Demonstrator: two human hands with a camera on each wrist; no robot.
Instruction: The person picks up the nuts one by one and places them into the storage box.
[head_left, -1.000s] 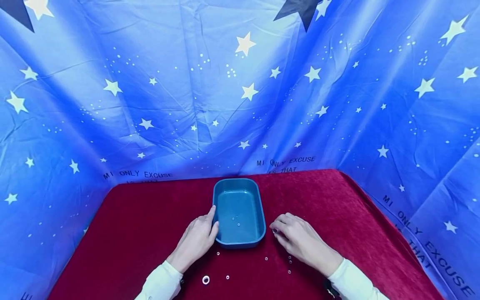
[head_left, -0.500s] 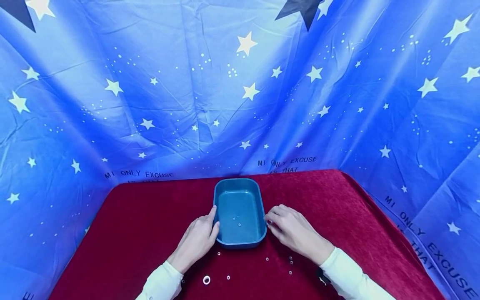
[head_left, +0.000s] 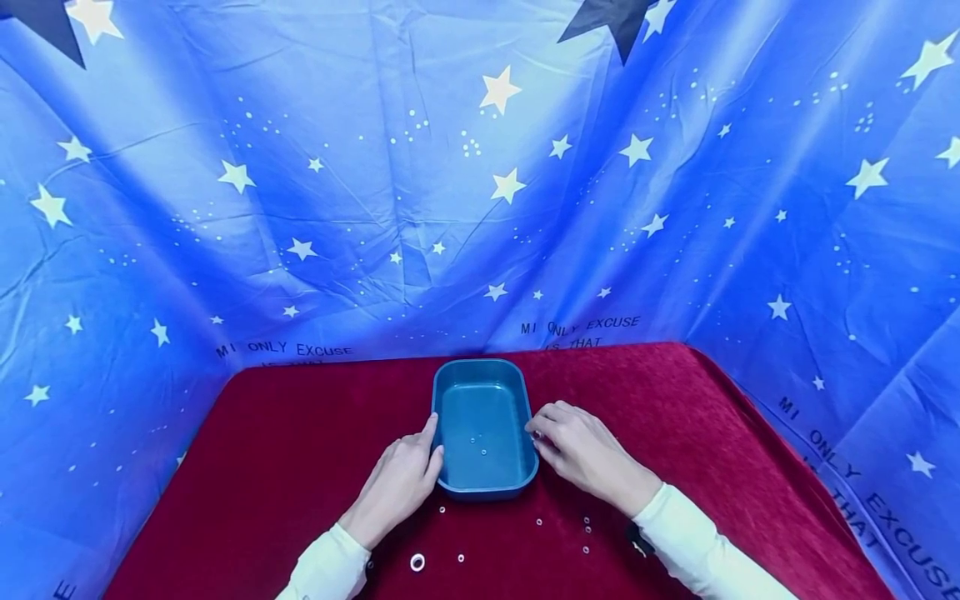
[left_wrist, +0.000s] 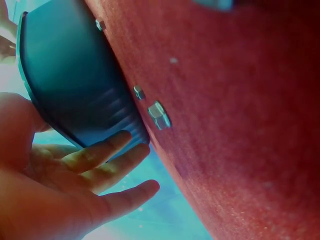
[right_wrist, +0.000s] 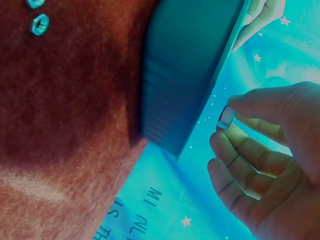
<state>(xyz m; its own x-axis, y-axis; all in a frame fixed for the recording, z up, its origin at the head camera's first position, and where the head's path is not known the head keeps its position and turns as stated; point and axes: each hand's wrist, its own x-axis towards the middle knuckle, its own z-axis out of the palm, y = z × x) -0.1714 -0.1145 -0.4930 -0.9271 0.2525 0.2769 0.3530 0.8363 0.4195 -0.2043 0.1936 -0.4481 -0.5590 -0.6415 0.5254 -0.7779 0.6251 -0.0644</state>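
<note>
A teal rectangular bin (head_left: 486,493) stands on the red cloth, with a few small nuts (head_left: 483,452) on its floor. My left hand (head_left: 399,471) rests against the bin's left side. Its fingers look straight and spread beside the outer wall in the left wrist view. At the bin's right rim, my right hand (head_left: 588,454) pinches a metal hex nut (right_wrist: 227,116) between thumb and fingers. That nut is beside the rim, and the right wrist view shows it above the cloth.
Several small nuts lie on the cloth in front of the bin, one (head_left: 442,509) near its front left corner. A larger nut (head_left: 417,562) lies nearer to me. More nuts (head_left: 587,525) are at the right. A blue star-printed curtain (head_left: 360,208) hangs behind.
My right hand has moved left and away from me with the nut, up to the bin's right rim. The left hand stays at the bin's left side. The view has shifted slightly.
</note>
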